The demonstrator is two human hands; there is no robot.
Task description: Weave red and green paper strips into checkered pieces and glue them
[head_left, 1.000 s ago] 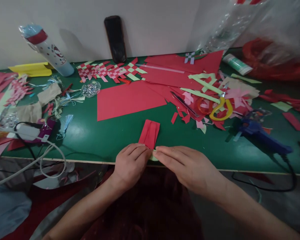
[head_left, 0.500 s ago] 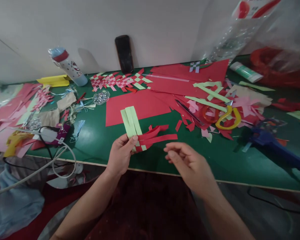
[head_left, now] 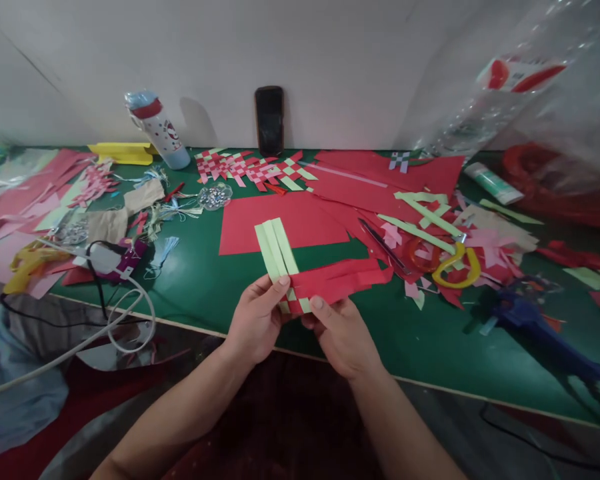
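A small weaving of pale green paper strips [head_left: 276, 248] and red paper strips [head_left: 343, 280] is held above the near edge of the table. The green strips point up and away, while the red ones run off to the right, lying close together. My left hand [head_left: 257, 320] pinches the corner where the colours cross, thumb on top. My right hand [head_left: 344, 337] is closed on the lower edge of the weaving, its thumb over a green strip end. The fingers beneath the paper are mostly hidden.
On the green table [head_left: 195, 280] lie red sheets [head_left: 285, 223], finished woven pieces [head_left: 250, 168], yellow scissors [head_left: 459, 267], paper scraps and a blue glue gun [head_left: 550, 333]. A phone [head_left: 269, 120] and a bottle [head_left: 163, 133] stand by the wall. A white cable [head_left: 147, 313] hangs at left.
My right hand has moved left from beside the weaving and now grips its lower edge. The red strips, spread apart before, now lie together to the right. The view has shifted slightly.
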